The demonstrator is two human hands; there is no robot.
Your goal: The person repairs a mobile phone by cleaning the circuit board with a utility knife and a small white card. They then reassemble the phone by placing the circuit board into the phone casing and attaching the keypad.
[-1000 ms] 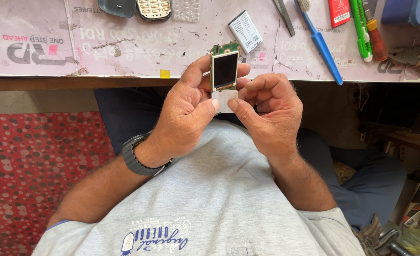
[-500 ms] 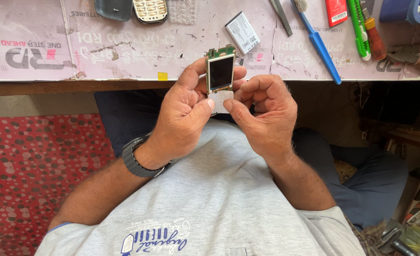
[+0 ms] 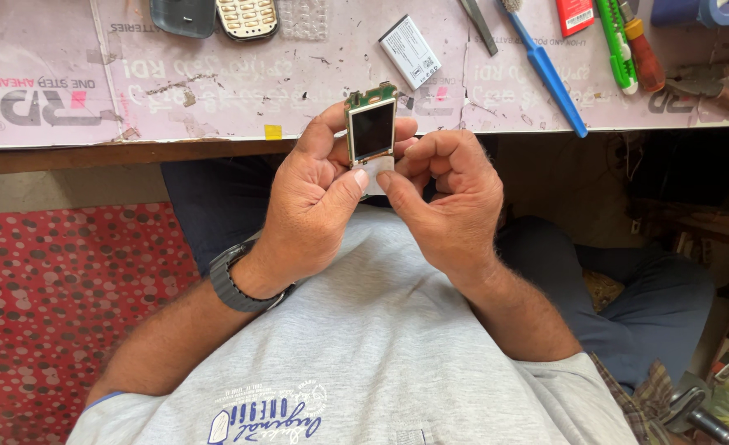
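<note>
Just above the centre of the frame, both hands are holding a small phone circuit board (image 3: 372, 132) with a dark screen set in a silver frame, a strip of green board showing along its top edge. The left hand (image 3: 311, 206) is gripping it from the left side of the frame, its fingers (image 3: 325, 132) curling behind the board and its thumb pressing up near the lower edge, so the fingers are pinching the board. The right hand (image 3: 447, 198) is coming in from the right of the frame, its fingers (image 3: 430, 152) bent and pressed together against the board's right side, the thumb tip meeting the left thumb just under the screen. A dark wristwatch (image 3: 237, 284) is sitting on the left wrist.

The board is hovering in front of the near edge of the desk (image 3: 216, 99), which is running across the top of the frame under a pale printed mat. On it, a phone battery (image 3: 411, 51) is lying just above the board, a keypad piece (image 3: 247, 16) and a dark shell (image 3: 183, 15) are lying at upper left, and a blue-handled tool (image 3: 550, 78), a green cutter (image 3: 617, 45) and a red-handled screwdriver (image 3: 643, 58) are lying at upper right
</note>
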